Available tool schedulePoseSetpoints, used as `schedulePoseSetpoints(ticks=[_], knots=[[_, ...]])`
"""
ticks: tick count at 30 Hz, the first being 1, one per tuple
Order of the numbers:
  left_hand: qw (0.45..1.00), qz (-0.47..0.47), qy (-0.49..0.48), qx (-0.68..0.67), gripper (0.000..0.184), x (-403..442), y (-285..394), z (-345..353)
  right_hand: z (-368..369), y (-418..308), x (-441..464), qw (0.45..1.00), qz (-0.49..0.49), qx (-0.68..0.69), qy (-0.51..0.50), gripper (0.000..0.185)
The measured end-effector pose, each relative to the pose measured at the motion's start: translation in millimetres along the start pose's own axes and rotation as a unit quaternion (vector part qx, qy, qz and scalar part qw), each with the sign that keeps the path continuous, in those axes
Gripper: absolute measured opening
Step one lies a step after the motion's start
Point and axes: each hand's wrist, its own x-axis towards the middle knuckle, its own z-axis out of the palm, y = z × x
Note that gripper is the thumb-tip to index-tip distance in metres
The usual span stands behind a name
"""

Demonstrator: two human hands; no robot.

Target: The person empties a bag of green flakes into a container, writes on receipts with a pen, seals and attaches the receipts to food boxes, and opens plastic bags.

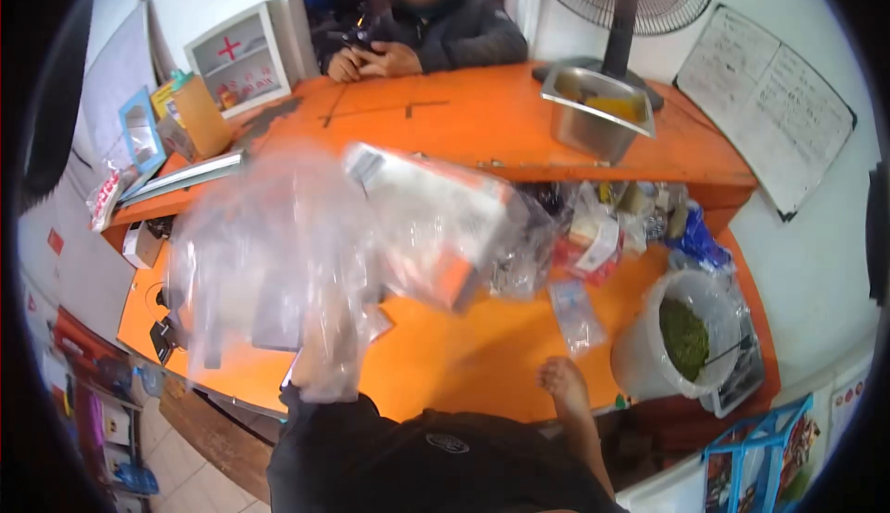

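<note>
The left hand point(334, 316) is showing through the clear bag point(264, 226), with the white-and-orange package point(436, 221) sitting against or just beside the bag's right side.
Film and blur are hiding the left fingers, so I cannot tell how far open they are, what they are gripping, or whether the hand is inside the bag or behind it. The package is lying ahead and to the right of this hand, the nearer one, its long axis roughly sloping down rightward, away from the bag. Well right of the bag and nearer the body, the right hand point(563, 381) is hanging with fingers loosely curled, holding nothing visible. Farther right of the bag, the white bucket point(640, 351) is standing.
</note>
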Motion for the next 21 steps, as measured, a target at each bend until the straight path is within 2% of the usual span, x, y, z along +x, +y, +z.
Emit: schedulePoseSetpoints(ticks=[4,8,10,13,15,17,18,21], knots=[[0.983,-0.051,0.034,0.176,0.036,50.1,-98.9,16.1,8.8,-2.1,-3.1,0.998,-0.001,-0.070,-0.005,0.027],[0.940,-0.136,-0.015,0.313,0.045,70.3,-198.9,66.9,15.9,2.0,-11.2,0.986,0.010,-0.168,-0.020,0.024],[0.925,-0.180,-0.049,0.332,0.056,75.3,-219.1,89.6,12.2,7.8,-14.7,0.981,0.018,-0.193,-0.029,0.023],[0.879,-0.317,-0.136,0.329,0.071,97.0,-209.5,117.5,7.2,16.9,-18.5,0.975,0.019,-0.219,-0.027,0.023],[0.859,-0.352,-0.194,0.316,0.085,117.9,-183.9,110.1,8.0,22.8,-25.5,0.971,0.011,-0.237,-0.028,0.023],[0.841,-0.391,-0.209,0.309,0.094,128.3,-205.9,120.4,14.6,21.8,-29.6,0.965,-0.007,-0.260,-0.034,0.024],[0.834,-0.414,-0.196,0.308,0.096,125.9,-255.5,140.7,17.8,21.3,-32.5,0.963,-0.009,-0.268,-0.038,0.024],[0.827,-0.398,-0.243,0.314,0.099,117.3,-278.0,138.0,20.5,23.0,-45.9,0.956,-0.013,-0.290,-0.048,0.026]])
